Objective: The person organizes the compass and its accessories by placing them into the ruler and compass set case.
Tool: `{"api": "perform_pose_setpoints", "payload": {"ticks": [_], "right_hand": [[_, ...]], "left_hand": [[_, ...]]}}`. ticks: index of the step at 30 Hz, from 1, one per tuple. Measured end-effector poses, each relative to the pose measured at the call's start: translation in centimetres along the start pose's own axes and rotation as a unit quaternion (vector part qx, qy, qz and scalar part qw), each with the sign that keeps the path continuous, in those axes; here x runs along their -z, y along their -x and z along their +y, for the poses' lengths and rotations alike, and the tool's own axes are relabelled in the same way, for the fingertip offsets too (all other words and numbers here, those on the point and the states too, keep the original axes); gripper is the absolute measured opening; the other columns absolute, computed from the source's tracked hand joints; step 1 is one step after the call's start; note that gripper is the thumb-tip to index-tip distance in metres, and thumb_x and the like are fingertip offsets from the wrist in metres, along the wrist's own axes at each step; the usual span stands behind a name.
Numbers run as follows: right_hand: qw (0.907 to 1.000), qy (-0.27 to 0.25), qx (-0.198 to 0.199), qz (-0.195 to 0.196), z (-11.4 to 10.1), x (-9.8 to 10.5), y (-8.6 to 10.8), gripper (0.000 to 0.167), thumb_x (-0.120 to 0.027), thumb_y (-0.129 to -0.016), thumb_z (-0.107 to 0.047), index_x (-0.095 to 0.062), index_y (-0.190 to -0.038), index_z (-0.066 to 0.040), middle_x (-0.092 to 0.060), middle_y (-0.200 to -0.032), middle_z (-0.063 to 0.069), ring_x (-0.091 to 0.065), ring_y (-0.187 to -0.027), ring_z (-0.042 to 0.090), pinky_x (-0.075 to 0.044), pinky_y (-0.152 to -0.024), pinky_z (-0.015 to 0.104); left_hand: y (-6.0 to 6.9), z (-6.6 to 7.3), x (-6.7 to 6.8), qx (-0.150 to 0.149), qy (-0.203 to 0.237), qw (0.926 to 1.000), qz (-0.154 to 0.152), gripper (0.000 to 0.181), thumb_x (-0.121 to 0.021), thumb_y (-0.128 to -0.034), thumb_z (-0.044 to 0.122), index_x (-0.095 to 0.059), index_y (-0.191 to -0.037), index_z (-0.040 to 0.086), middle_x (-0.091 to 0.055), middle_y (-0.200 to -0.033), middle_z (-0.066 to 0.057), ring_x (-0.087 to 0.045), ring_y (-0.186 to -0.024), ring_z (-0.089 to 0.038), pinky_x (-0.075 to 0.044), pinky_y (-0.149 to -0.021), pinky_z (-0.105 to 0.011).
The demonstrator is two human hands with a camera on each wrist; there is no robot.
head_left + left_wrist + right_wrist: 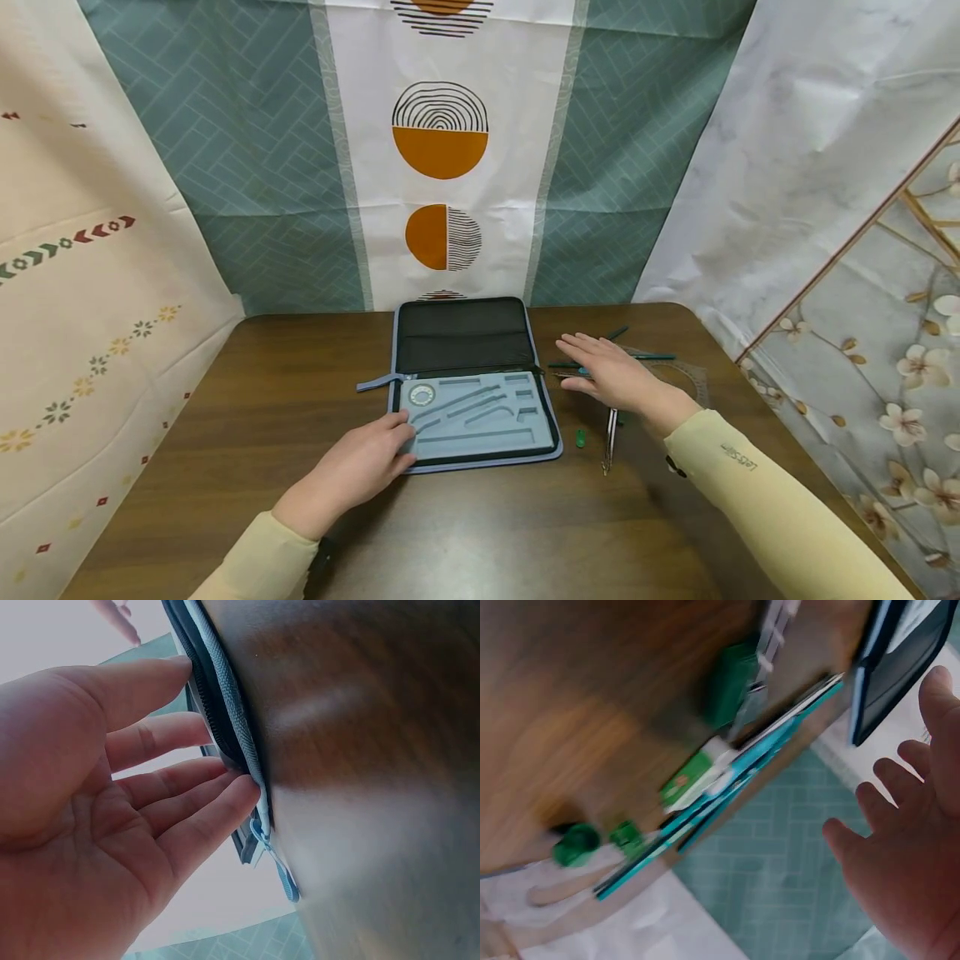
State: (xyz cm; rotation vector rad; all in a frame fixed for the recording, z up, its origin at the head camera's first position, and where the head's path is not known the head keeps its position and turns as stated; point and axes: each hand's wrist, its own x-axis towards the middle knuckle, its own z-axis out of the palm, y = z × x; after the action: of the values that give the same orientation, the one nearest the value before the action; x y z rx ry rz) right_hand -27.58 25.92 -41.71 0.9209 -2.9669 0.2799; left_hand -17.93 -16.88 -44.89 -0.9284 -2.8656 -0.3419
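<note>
An unzipped pencil case (461, 333) lies flat on the table, its black lid folded back. Inside sits a light blue tray (487, 423) with moulded slots, and a round whitish disc (422, 395) at its upper left. My left hand (356, 467) touches the case's front left corner; in the left wrist view its fingers (206, 829) extend to the zip edge. To the right of the case, my right hand (618, 375) is spread above loose stationery, gripping nothing. Beneath and around it are dark teal pencils (656, 357), a clear protractor (697, 379) and a metal compass (610, 450).
A small green piece (581, 438) lies between case and compass. The right wrist view shows a green-and-white eraser (694, 780), a green round object (576, 844) and a green block (731, 686). A blue zip pull (372, 384) sticks out leftward. Patterned cloths (262, 167) hang behind the table.
</note>
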Motion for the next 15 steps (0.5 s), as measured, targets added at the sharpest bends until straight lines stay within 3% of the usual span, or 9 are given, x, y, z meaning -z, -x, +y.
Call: {"api": "perform_pose_setpoints", "payload": {"ticks": [11, 15], "right_hand": [[0.9998, 0.006, -0.015, 0.013, 2.7, -0.4, 2.2, 0.072, -0.073, -0.108, -0.032, -0.045, -0.165, 0.003, -0.044, -0.168, 0.028, -0.037, -0.158, 0.051, -0.027, -0.127, 0.069], [0.9994, 0.022, -0.006, 0.026, 3.3, -0.5, 2.8, 0.068, -0.078, -0.105, -0.029, -0.053, -0.158, 0.005, -0.053, -0.160, 0.031, -0.047, -0.150, 0.052, -0.036, -0.122, 0.069]], "left_hand": [[0.0, 0.1, 0.1, 0.012, 0.007, 0.9999, -0.010, 0.033, -0.088, -0.0967, 0.018, -0.077, -0.121, -0.001, -0.068, -0.142, -0.027, -0.072, -0.125, -0.040, -0.061, -0.099, -0.053], [0.0, 0.1, 0.1, 0.007, 0.004, 0.9999, -0.007, 0.033, -0.088, -0.0971, 0.017, -0.076, -0.121, -0.001, -0.068, -0.141, -0.027, -0.072, -0.124, -0.040, -0.062, -0.098, -0.052]]}}
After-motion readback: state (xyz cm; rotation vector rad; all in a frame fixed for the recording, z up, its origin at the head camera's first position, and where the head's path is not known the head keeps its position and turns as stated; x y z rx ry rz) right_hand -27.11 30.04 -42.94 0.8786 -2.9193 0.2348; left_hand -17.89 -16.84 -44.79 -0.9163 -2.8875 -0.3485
